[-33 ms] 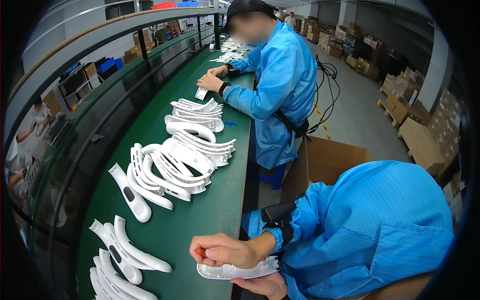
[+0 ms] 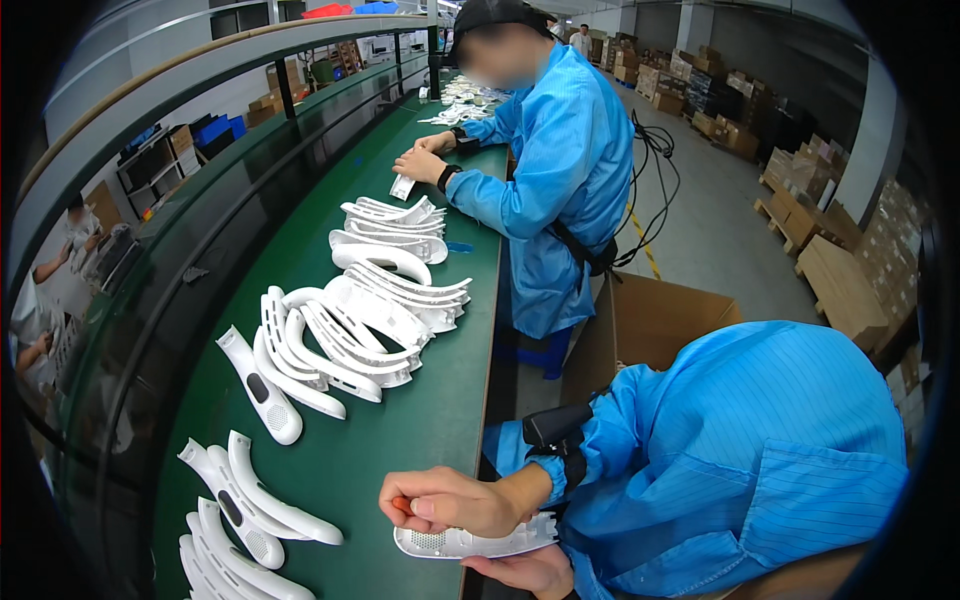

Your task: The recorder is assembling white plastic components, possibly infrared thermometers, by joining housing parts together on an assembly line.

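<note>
My right hand [image 2: 455, 502] is closed around a small orange tool handle [image 2: 402, 505], most of it hidden in the fist. It hovers over a curved white plastic shell [image 2: 470, 545], whose hollow inside faces up and whose rounded end has a perforated grille. From below, my left hand [image 2: 530, 572] grips this shell near the table's edge, palm up. Whether the tool's tip touches the shell is hidden. To the left on the green tabletop lie more white shells [image 2: 262, 390], some showing a dark oval and a grille.
A co-worker in a blue smock [image 2: 560, 150] holds a white part farther up the green table [image 2: 400, 440]. Between us lies a row of overlapping shells [image 2: 350, 335]. An open cardboard box [image 2: 660, 315] stands beside the table. A dark rail [image 2: 130, 350] borders its far side.
</note>
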Motion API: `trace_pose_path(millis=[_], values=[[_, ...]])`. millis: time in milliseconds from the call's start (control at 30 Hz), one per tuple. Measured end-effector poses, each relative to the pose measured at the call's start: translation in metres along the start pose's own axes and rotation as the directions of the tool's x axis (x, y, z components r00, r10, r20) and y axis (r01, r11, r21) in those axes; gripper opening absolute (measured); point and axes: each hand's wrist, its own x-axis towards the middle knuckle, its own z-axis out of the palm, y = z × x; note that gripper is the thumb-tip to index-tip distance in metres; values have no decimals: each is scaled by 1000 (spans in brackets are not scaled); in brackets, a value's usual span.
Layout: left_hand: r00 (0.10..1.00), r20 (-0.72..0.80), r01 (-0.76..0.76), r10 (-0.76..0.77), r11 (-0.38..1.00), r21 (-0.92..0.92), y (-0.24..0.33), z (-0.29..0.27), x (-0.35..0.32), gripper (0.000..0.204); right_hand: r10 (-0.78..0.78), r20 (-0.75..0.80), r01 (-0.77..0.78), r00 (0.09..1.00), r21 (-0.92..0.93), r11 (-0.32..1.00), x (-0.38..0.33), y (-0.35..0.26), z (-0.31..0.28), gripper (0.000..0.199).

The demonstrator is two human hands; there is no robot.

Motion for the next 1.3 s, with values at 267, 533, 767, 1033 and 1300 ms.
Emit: trace_pose_path(millis=[267,533,767,1033,1300], values=[[1000,-20,-24,24,999,44,-2,-1,-1,75,-81,-16,81,997,15,997,-6,4,1,19],[1000,6,13,-14,1000,20,-1,-2,-2,76,-57,-19,56,998,-59,997,-4,4,-2,22],[1000,-9,27,-27,1000,9,1,1,-2,76,-67,-34,67,997,-16,998,-5,2,0,26],[1000,1,7,-7,1000,2,-3,-3,0,75,-63,-25,61,998,-61,996,-7,3,-3,25],[995,45,-87,90,995,-57,3,5,4,69,-198,27,198,980,-274,941,-13,9,8,24]])
